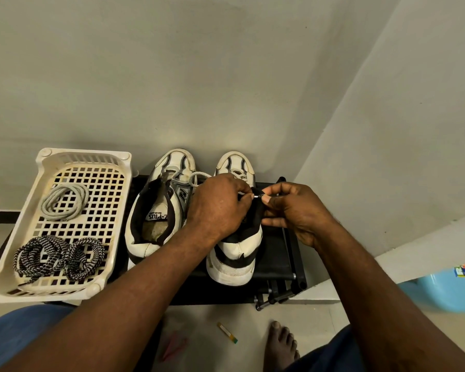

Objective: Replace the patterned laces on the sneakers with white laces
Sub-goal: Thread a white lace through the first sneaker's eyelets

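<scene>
Two white-and-black sneakers are set side by side on a low black rack [275, 245], toes toward the wall. The right sneaker [235, 255] is the one in hand. The left hand [218, 208] is laid over its throat with the fingers curled, and a white lace [199, 176] is pinched near its end between thumb and forefinger. The lace tip [256, 196] is seen in the small gap between the two hands. The right hand [298, 210] is set against the shoe from the other side. Its thumb and forefinger are closed narrowly on that tip, and its lower fingers are curled against the black collar; whether the collar is truly gripped cannot be told. A loop of the same lace is seen arching beyond the left hand's knuckles, between the two toe caps.

The left sneaker [159, 208] is untouched, just beside the left wrist, with its tongue pulled open; how far it is laced cannot be told.

A cream plastic basket [86, 152] is placed to the left of the sneakers. A coiled white lace [65, 201] is kept in its far half, and two coils of black-and-white patterned laces [38, 256] lie at its near end. On the floor a small strip [227, 332] and a bare foot [281, 345] are seen, and a blue tub [446, 288] is cut off by the right edge
</scene>
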